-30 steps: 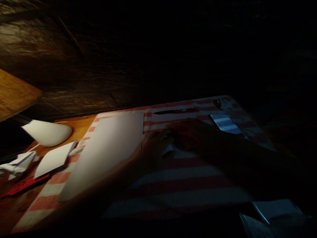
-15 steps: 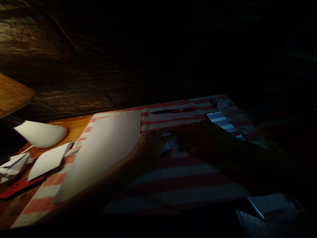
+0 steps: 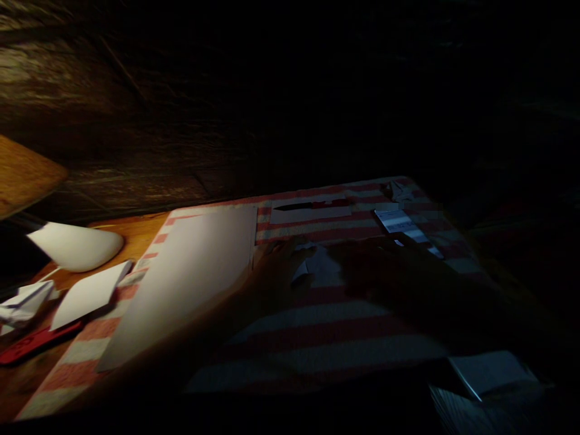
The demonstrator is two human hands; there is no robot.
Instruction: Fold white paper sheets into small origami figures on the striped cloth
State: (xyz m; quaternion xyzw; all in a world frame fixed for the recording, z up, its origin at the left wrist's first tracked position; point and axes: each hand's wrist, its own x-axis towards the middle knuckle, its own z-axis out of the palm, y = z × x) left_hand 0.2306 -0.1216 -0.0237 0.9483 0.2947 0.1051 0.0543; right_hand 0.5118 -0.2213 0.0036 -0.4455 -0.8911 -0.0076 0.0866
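Note:
In dim light, a small folded piece of white paper (image 3: 324, 261) lies on the red-and-white striped cloth between my hands. My left hand (image 3: 276, 266) is on its left part, with the fingers and thumb around that edge. My right hand (image 3: 371, 263) is a dark shape just right of the paper. Its fingers reach over the near part of a lit phone (image 3: 399, 220), and their pose is lost in shadow. Beyond my hands a knife (image 3: 312, 205) with a dark blade and red handle lies on a white paper strip (image 3: 283, 216).
A large white sheet (image 3: 194, 260) covers the cloth's left side. At far left are a white lamp base (image 3: 81, 244), a curved white paper piece (image 3: 93, 296), crumpled paper (image 3: 25, 302) and a red object (image 3: 36, 344). A dark wall (image 3: 136, 151) stands behind the table.
My right hand has shifted right, uncovering more of the small paper and overlapping the phone's near edge. My left hand stays nearly in place.

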